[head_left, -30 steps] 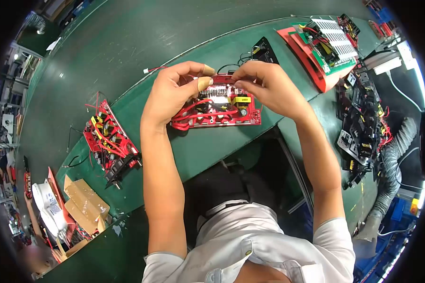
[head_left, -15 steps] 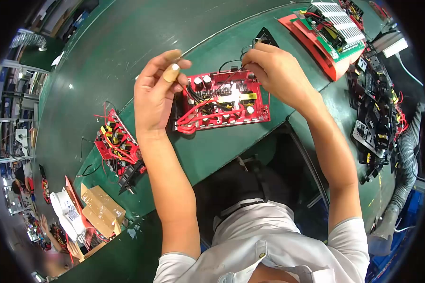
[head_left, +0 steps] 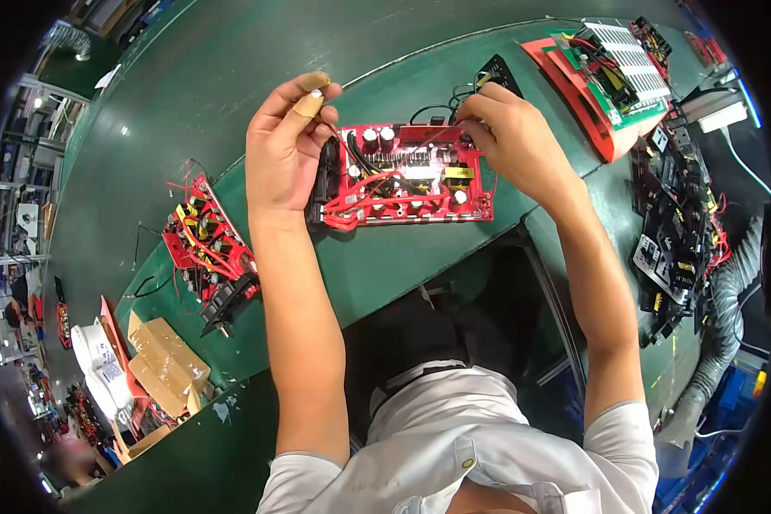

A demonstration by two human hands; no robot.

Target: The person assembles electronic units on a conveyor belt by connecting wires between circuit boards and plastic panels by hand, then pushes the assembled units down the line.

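Note:
A red circuit board [head_left: 480, 206] lies on the green bench in front of me, with capacitors, a yellow-wrapped part and thick red and black wires on it. Above its left end is my left hand [head_left: 287, 146], thumb and index finger in tan finger covers and pinched together. What they hold, if anything, is too small to make out. At the board's upper right, the fingertips of my right hand [head_left: 510, 128] are closed on a thin dark wire [head_left: 441, 133]. Just beyond that hand, a small black panel [head_left: 507, 79] with black leads lies on the bench.
Another red board [head_left: 201, 240] with wires lies to the left. Lower left are an open cardboard box [head_left: 167, 364] and a white spool [head_left: 101, 364]. Green boards [head_left: 617, 68] on red sheets sit upper right, above a heap of black assemblies [head_left: 672, 231] and a flexible duct [head_left: 724, 308].
The view has shifted slightly. My left thumb and index finger remain pinched above the board's left end. My right hand has turned a little and stays at the upper right corner, still on the thin wire.

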